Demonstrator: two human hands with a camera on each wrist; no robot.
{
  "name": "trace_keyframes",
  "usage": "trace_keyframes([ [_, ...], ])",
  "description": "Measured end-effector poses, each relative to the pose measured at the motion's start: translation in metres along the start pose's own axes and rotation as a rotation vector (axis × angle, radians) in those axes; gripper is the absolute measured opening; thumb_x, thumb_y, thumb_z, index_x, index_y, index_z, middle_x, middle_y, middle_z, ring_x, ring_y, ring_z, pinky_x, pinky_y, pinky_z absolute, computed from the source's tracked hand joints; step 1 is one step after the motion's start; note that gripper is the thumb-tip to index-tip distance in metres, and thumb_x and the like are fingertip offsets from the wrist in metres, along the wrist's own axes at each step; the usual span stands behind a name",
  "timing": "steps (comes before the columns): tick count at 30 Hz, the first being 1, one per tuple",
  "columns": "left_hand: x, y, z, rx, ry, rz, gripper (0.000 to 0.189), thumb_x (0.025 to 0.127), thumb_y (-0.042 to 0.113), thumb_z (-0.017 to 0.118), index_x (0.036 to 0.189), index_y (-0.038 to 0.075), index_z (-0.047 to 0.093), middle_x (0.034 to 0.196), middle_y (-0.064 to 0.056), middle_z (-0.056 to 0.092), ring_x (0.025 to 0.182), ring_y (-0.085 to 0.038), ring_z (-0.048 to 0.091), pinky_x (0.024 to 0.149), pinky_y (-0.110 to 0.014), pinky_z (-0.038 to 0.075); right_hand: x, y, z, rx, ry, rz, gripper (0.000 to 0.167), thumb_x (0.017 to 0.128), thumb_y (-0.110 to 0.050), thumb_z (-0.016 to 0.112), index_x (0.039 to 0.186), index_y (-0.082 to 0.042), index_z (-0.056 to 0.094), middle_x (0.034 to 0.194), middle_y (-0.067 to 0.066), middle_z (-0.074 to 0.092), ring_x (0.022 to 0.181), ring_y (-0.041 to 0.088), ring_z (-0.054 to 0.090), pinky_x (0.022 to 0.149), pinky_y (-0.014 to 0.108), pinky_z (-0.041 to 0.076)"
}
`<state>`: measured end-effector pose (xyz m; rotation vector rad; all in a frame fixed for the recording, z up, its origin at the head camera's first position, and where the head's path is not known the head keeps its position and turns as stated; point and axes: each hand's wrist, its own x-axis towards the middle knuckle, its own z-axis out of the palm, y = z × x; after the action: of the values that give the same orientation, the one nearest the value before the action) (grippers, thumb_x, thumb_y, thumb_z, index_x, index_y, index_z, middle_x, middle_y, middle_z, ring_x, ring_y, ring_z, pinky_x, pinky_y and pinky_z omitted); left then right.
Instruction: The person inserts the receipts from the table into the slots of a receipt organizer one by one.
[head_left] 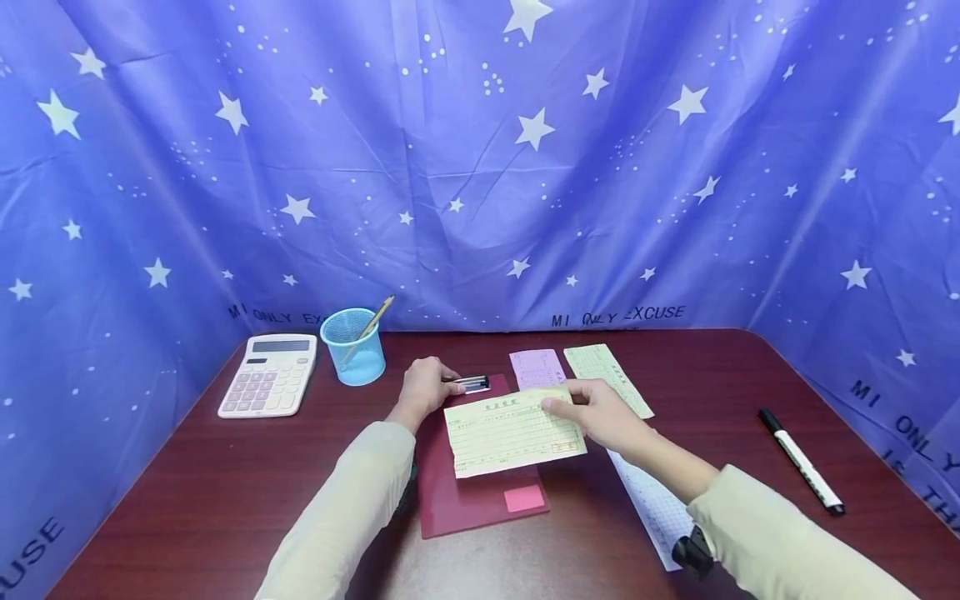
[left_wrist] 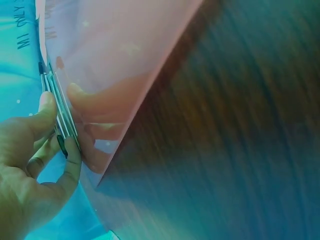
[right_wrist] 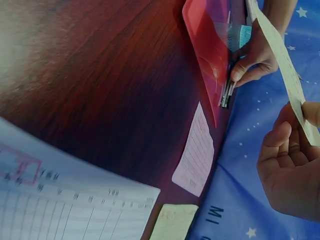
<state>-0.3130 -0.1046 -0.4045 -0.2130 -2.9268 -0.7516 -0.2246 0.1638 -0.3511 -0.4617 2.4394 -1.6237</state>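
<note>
My left hand (head_left: 426, 387) pinches the metal clip (head_left: 472, 384) at the top edge of a dark red clipboard (head_left: 450, 512). In the left wrist view thumb and fingers squeeze the clip (left_wrist: 62, 112) from both sides, and the glossy board mirrors them. Between thumb and fingers, my right hand (head_left: 607, 414) holds a pale yellow-green printed form (head_left: 502, 437) by its right end. The form is raised over the clipboard and hides its middle. In the right wrist view the form (right_wrist: 285, 67) appears nearly edge-on. A pink label (head_left: 523, 499) marks the board's lower right corner.
Right of the clipboard lie a purple slip (head_left: 537, 367), a green slip (head_left: 611, 379) and a white-blue form (head_left: 652, 504). A black-and-white marker (head_left: 802, 462) is farther right. At the back left are a calculator (head_left: 270, 375) and a blue mesh cup (head_left: 356, 354) holding a pencil.
</note>
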Motion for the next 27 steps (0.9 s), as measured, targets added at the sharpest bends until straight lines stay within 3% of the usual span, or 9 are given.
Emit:
trace_keyframes([
  [7,-0.003,0.002,0.0,-0.016,0.005,0.011,0.02,0.085,0.023,0.084,0.098,0.008,0.083,0.095,-0.006,0.078,0.105,-0.031,0.068,0.096,-0.045,0.052,0.021,0.01,0.016,-0.166,0.035,0.014,0.019,0.095,-0.017,0.07,0.089,0.001,0.071,0.076,0.0,0.061,0.073,0.013,0.054,0.067,0.03,0.046],
  [20,-0.006,0.003,0.003,-0.022,0.009,0.007,0.021,0.085,0.023,0.084,0.099,0.008,0.083,0.099,-0.006,0.078,0.107,-0.031,0.067,0.098,-0.046,0.05,0.043,0.022,0.05,-0.222,0.116,0.134,0.017,0.093,-0.014,0.07,0.097,0.002,0.075,0.081,0.004,0.066,0.077,0.016,0.056,0.069,0.029,0.047],
  [27,-0.007,0.005,0.001,-0.028,0.004,-0.018,0.022,0.086,0.023,0.083,0.102,0.008,0.083,0.105,-0.008,0.073,0.109,-0.031,0.065,0.101,-0.045,0.048,0.052,0.022,0.066,-0.293,0.14,0.122,0.016,0.091,-0.011,0.07,0.099,0.001,0.074,0.084,0.005,0.067,0.079,0.018,0.057,0.071,0.031,0.049],
])
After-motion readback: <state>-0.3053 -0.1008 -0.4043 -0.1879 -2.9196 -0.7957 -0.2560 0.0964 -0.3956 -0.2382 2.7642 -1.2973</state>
